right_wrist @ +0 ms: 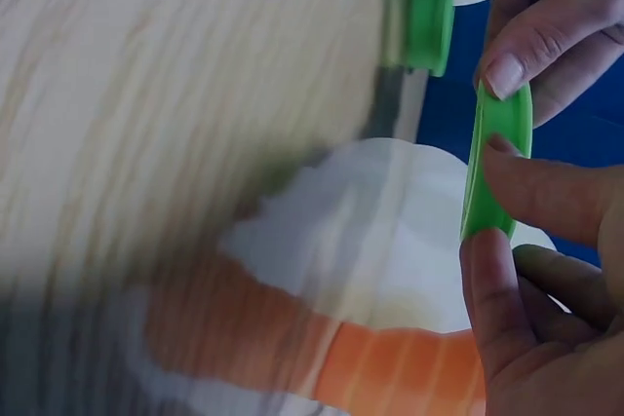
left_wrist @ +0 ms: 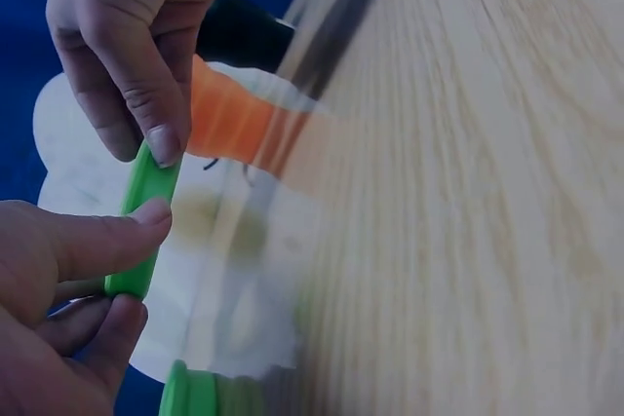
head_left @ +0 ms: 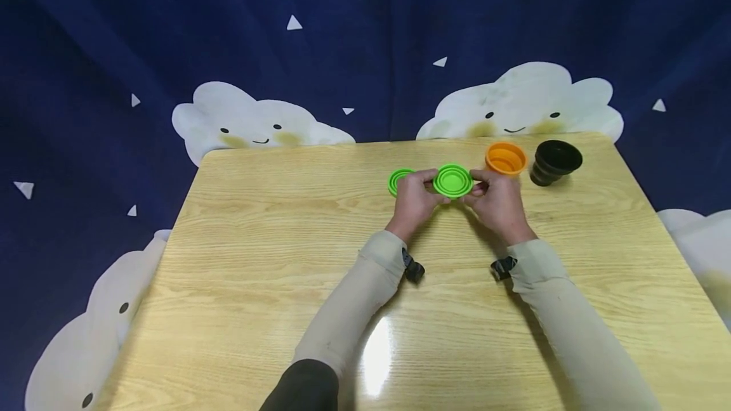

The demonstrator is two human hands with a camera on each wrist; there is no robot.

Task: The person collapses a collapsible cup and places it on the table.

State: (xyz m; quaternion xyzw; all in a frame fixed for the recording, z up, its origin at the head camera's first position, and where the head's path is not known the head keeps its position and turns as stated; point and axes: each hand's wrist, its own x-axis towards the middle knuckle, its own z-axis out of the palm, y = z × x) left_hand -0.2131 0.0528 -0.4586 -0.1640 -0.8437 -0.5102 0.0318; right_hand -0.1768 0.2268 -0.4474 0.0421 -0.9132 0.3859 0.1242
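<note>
Both hands hold one flat, collapsed green collapsible cup [head_left: 453, 181] with concentric rings, raised over the table. My left hand [head_left: 415, 200] pinches its left edge between thumb and fingers. At the opposite edge my right hand [head_left: 495, 202] pinches it the same way. In the left wrist view the held cup [left_wrist: 146, 211] appears edge-on as a thin green disc, thumbs on its near face. A second collapsed green cup [head_left: 398, 177] lies on the table just left of my left hand, partly hidden behind it. The right wrist view also shows that second cup [right_wrist: 429, 12].
Behind my right hand stands an orange collapsible cup [head_left: 506, 158], extended. Right of it is a black collapsible cup [head_left: 556, 160], also extended. Both are near the back edge of the wooden table [head_left: 274, 240]. A dark blue curtain [head_left: 365, 37] with clouds hangs behind.
</note>
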